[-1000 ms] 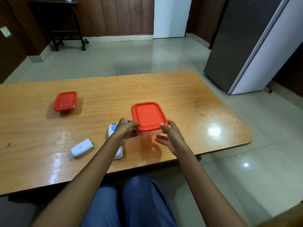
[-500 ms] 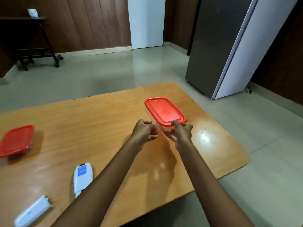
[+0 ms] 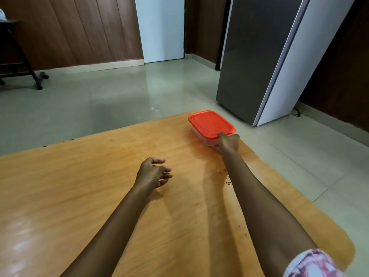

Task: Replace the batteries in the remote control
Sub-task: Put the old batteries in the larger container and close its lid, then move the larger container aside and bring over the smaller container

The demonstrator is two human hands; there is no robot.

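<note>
Head view. Wooden worktop [image 3: 79, 186] runs from lower left to a rounded far right corner. The red-lidded container [image 3: 210, 123] sits on that far right corner, close to the edge, its clear base showing under the lid.

The right hand [image 3: 229, 141] is stretched out to the container's near end. Grip: the thumb lies on the lid's rim and the fingers are curled against the wall below, pinching that end. The container's base looks flat on the wood.

The left hand [image 3: 152, 173] hangs over the middle of the worktop, well apart from the container. Grip: fingers spread and loosely curled, holding nothing.

Dark specks [image 3: 226, 177] lie on the wood beside the right forearm. A pink-and-white patterned sleeve [image 3: 311, 264] is at lower right.

Beyond the worktop: pale tiled floor [image 3: 99, 100], grey fridge [image 3: 259, 56] at right, white door [image 3: 161, 29] in dark wood panelling.
</note>
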